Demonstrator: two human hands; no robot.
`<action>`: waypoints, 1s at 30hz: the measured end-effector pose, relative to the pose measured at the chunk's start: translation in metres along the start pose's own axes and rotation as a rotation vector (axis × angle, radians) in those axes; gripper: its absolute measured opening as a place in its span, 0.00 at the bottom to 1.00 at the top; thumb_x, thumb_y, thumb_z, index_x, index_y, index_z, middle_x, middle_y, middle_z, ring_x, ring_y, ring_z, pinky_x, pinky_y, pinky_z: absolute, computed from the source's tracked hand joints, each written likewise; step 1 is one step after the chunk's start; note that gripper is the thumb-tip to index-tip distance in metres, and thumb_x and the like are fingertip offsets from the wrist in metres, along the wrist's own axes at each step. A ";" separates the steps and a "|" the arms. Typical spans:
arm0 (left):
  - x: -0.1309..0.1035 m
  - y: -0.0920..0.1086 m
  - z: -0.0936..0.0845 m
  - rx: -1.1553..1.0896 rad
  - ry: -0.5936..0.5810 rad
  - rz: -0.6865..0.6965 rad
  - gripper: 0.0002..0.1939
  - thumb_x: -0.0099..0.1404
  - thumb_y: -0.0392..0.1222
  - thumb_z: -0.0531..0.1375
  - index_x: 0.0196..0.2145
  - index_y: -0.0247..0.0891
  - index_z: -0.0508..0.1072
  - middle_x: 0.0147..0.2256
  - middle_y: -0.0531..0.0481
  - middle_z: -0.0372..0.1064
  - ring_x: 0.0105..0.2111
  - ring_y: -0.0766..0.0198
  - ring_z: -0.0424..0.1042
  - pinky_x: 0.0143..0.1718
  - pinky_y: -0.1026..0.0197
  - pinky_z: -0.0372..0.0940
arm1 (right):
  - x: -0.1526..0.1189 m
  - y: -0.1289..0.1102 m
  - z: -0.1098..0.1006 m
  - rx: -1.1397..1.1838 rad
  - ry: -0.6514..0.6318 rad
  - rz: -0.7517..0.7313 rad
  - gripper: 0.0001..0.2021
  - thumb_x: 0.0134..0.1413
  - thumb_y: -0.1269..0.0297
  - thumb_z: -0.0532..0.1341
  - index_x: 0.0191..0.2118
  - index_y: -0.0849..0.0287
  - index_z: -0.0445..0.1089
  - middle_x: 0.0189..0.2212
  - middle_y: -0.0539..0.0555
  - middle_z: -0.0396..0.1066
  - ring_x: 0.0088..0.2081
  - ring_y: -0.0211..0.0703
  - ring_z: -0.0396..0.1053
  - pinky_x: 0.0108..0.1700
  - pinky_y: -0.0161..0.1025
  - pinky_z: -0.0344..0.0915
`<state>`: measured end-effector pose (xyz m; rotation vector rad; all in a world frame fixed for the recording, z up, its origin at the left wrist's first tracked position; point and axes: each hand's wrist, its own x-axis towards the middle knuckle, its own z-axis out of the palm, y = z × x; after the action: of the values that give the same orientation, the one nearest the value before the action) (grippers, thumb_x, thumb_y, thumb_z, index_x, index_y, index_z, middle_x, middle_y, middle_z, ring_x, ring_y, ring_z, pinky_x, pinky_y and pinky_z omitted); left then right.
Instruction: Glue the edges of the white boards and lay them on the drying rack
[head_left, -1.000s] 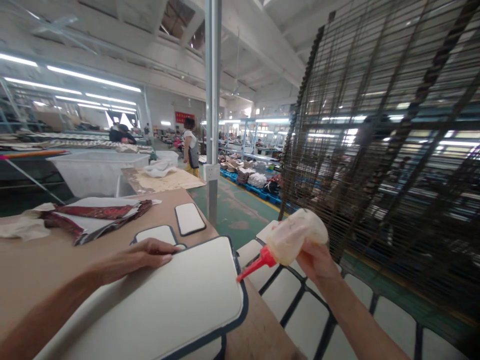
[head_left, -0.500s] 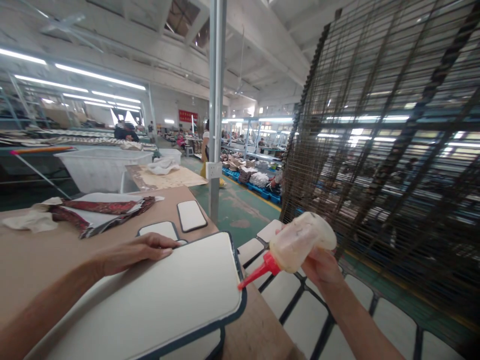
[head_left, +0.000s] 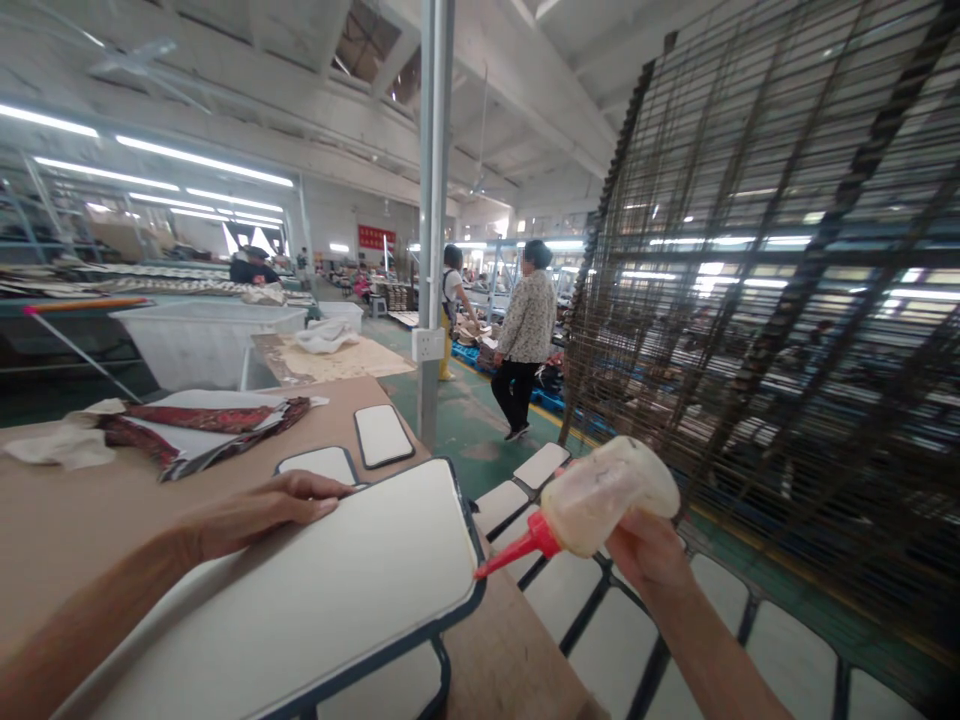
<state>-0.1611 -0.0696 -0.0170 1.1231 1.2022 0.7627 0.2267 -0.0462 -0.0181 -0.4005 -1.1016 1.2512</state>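
In my right hand (head_left: 649, 545) is a cloudy squeeze bottle (head_left: 600, 495), tipped over so its red nozzle (head_left: 517, 550) points down and left. The nozzle tip meets the right edge of a large white panel (head_left: 337, 580) with a dark rim and rounded corners. My left hand (head_left: 281, 510) grips that panel's far edge, thumb on the white face and fingers partly hidden behind the rim. Beneath it lies another dark-rimmed panel (head_left: 390, 690), mostly covered. Just beyond are a partly hidden panel (head_left: 319, 464) and a small white panel (head_left: 384, 435).
Patterned fabric pieces (head_left: 217, 420) lie on the brown table (head_left: 60, 520). Several white panels (head_left: 615, 630) are spread to the right, below the table edge. A grey post (head_left: 431, 220) rises beyond the table; a tall wire rack (head_left: 750, 250) stands at right. A person (head_left: 527, 320) walks in the aisle.
A person in a patterned top has come into view in the aisle, and another person beside the post shows more. My hands, the bottle and the panel have barely shifted.
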 end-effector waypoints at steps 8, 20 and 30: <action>-0.001 -0.002 0.002 -0.021 -0.017 0.009 0.23 0.53 0.46 0.68 0.47 0.37 0.77 0.38 0.46 0.79 0.33 0.57 0.77 0.33 0.63 0.71 | -0.006 0.008 -0.002 -0.025 0.047 -0.130 0.20 0.36 0.58 0.74 0.41 0.52 0.76 0.31 0.54 0.79 0.41 0.59 0.75 0.53 0.56 0.66; 0.007 -0.017 0.009 -0.168 0.199 0.027 0.26 0.45 0.49 0.72 0.43 0.39 0.79 0.35 0.48 0.80 0.33 0.56 0.78 0.31 0.65 0.71 | -0.023 0.022 0.005 0.006 0.349 -0.294 0.19 0.36 0.61 0.75 0.39 0.53 0.77 0.30 0.53 0.78 0.32 0.46 0.76 0.35 0.37 0.74; 0.012 -0.035 0.027 -0.324 0.155 0.066 0.25 0.46 0.48 0.72 0.44 0.42 0.78 0.35 0.50 0.80 0.31 0.61 0.78 0.30 0.66 0.71 | -0.028 0.034 0.015 -0.041 0.426 -0.420 0.18 0.40 0.63 0.73 0.41 0.56 0.75 0.33 0.53 0.78 0.34 0.45 0.76 0.39 0.36 0.74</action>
<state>-0.1358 -0.0764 -0.0544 0.8500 1.1244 1.0693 0.1979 -0.0645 -0.0495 -0.4176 -0.7921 0.7300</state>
